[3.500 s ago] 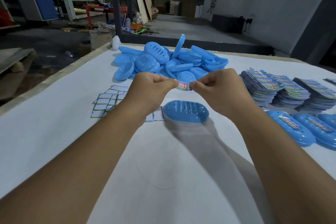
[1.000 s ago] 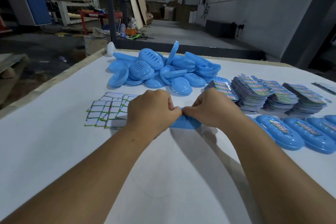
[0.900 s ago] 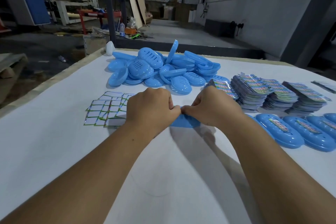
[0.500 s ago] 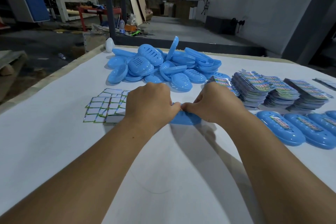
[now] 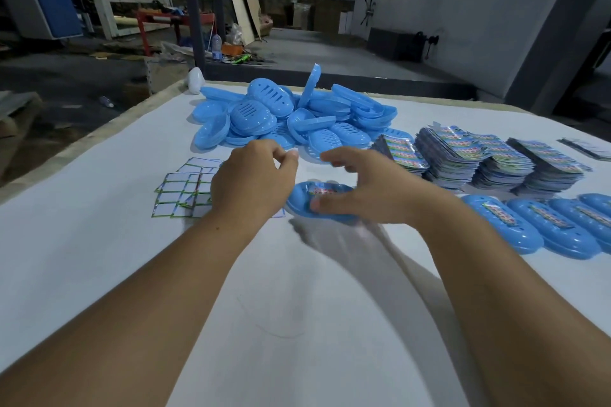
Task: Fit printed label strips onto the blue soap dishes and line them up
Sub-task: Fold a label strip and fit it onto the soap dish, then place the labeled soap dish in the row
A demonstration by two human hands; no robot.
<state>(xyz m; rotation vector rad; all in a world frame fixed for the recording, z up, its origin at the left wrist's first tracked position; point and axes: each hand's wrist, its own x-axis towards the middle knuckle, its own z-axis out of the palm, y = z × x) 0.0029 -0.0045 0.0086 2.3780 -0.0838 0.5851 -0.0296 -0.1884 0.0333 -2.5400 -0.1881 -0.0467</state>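
Head view: our left hand and right hand hover loosely spread, empty, over one labelled blue plastic oval soap dish; four labelled dishes are lined up, and a heap of unlabelled blue dishes remains.

The soap dish under your hands was bright blue, its label white with red print. At twelve o'clock, the pile of dishes was the same blue. At nine o'clock, the stickers were white, edged green. At two o'clock, the label stacks were multicoloured.
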